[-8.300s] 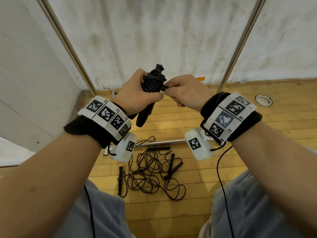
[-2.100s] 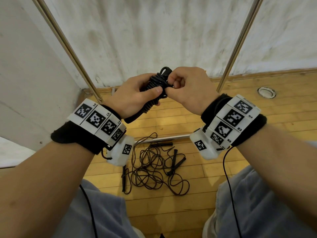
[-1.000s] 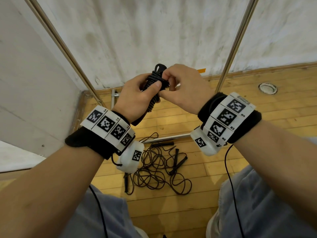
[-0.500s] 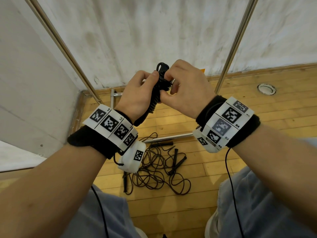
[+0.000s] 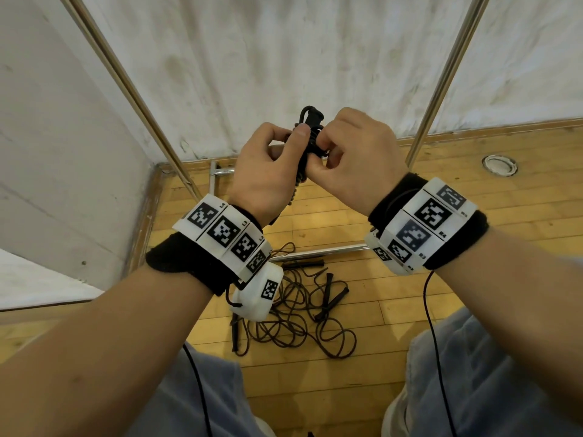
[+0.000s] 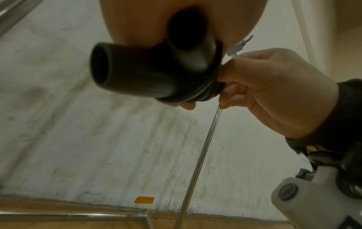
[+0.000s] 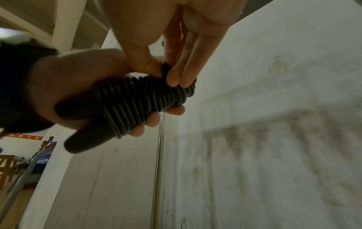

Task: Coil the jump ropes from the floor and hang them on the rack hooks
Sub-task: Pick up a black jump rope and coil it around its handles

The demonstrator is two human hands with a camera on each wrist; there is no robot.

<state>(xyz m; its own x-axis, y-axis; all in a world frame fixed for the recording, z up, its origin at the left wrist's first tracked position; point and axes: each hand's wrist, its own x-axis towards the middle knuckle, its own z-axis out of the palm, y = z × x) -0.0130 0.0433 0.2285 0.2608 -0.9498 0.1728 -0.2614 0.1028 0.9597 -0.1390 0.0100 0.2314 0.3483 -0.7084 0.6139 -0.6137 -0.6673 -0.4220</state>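
The left hand [image 5: 263,181] clasps the black rubbery jump rope wound tightly round its 2 handles [image 7: 141,99], held at chest height; the right hand [image 5: 353,165] pinches the cord's end at the top. Light, springy cord likely unwinds if released. More tangled dark ropes [image 5: 303,320] lie on the wooden floor [image 5: 410,294].

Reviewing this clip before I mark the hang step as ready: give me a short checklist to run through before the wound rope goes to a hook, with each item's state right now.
1. Left hand grips the wound jump rope by its handles: ok.
2. Cord turns lie tight and side by side around the handles: ok.
3. Loose cord end tucked and locked: not ok; the right hand pinches the cord at the top of the bundle.
4. Right hand free to guide the hang: not ok.
5. Rack hook located: cannot tell; only the rack poles show.
6. Floor cleared: not ok; tangled ropes on the floor remain.
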